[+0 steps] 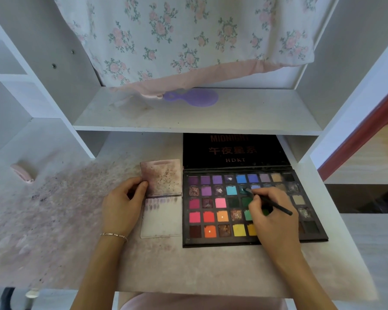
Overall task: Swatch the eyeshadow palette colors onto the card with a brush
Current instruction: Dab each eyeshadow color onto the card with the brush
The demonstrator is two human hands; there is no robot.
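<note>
A: What lay at the far left?

B: A small pink object [23, 173] on the white worktop [76, 242], too blurred to name. The worktop around it was dusted with purplish powder stains.

A: And the hands?

B: The left hand [121, 206], a thin bracelet [113, 235] on its wrist, gripped the left edge of the card [161, 198], thumb on top and fingers curled beneath. The card was a flat folded rectangle: its upper panel smeared mauve and speckled dark, its lower panel pale, with a short row of faint purple swatches near the fold. It lay touching the left side of the eyeshadow palette [222, 211].

A: The palette itself?

B: A black rectangular tray of square pans in rows: purples, blues, pinks, reds, oranges, yellows, greens, some glittery. Its open lid [233, 151] stood tucked under the shelf [188, 117], printed "HDKT"; the top line of lettering was partly cut off.

A: The right hand?

B: The right hand [271, 218] rested over the palette's middle right, pinching a slim black brush [269, 201] like a pencil. The tip sat at a teal pan in the second row. The hand hid several pans beneath it.

A: Anything above?

B: A lilac round hand mirror [197, 97] lay on the shelf, its handle partly under a floral cloth [177, 36] with a pink hem.
</note>
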